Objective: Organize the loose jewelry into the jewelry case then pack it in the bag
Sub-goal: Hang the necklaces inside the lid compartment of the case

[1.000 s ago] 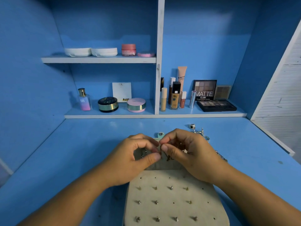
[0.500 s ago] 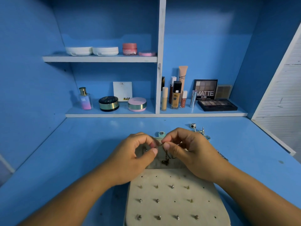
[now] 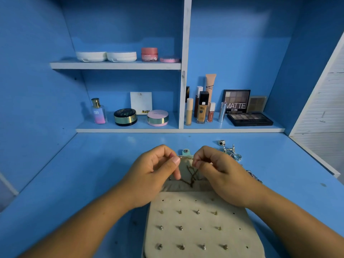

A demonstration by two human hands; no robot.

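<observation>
An open beige jewelry case (image 3: 201,229) lies on the blue desk in front of me, its near panel studded with several earrings. A thin dark necklace chain (image 3: 191,175) drapes over the case's far section. My left hand (image 3: 154,175) and my right hand (image 3: 219,172) hover over that section, each pinching an end of the chain between thumb and forefinger. A teal snap tab (image 3: 185,152) sticks out at the case's far edge. Loose silver rings (image 3: 230,150) lie on the desk to the right, and a silver chain (image 3: 254,175) peeks out behind my right wrist.
Shelves at the back hold cosmetics: a perfume bottle (image 3: 98,111), round compacts (image 3: 125,117), foundation bottles (image 3: 202,108) and an eyeshadow palette (image 3: 249,118). A white slatted panel (image 3: 323,112) borders the desk's right side. No bag is in view.
My hands have pulled apart from each other, and the necklace chain now hangs lower and spreads across the case's far section.
</observation>
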